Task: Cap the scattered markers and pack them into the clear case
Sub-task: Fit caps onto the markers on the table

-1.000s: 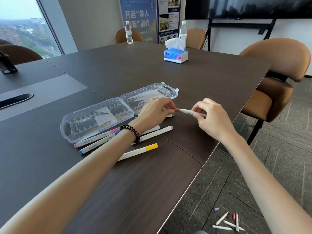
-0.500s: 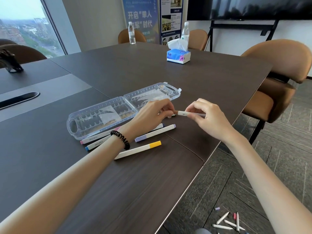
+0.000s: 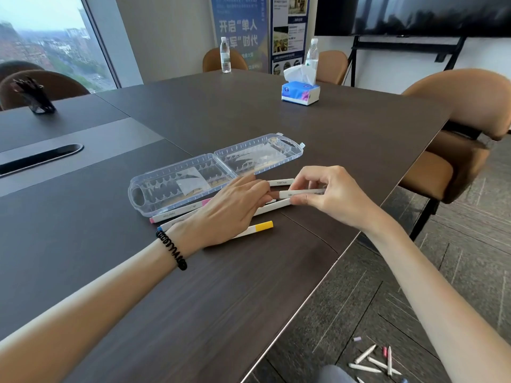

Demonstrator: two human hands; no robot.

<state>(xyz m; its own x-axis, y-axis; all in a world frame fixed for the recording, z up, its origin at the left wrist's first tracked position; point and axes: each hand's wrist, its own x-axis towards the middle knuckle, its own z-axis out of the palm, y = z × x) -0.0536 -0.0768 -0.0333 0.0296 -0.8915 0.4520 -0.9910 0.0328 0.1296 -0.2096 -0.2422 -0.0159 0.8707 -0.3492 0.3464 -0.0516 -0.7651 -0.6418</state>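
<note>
The clear case lies open on the dark table, both halves holding no markers. My right hand pinches a white marker level, just above the table. My left hand reaches to that marker's left end, and its fingertips pinch a small brownish cap there. Partly under my left hand lie a pink-capped marker, a blue-tipped marker, a yellow-capped marker and a long white marker. Another white marker lies beside the case.
Several markers and caps lie on the floor under the table's right edge. A tissue box and two water bottles stand at the far end. A tan chair is close on the right.
Both hands have sunk lower with the white marker, which is now just above the markers on the table. My left hand stays at its left end.
</note>
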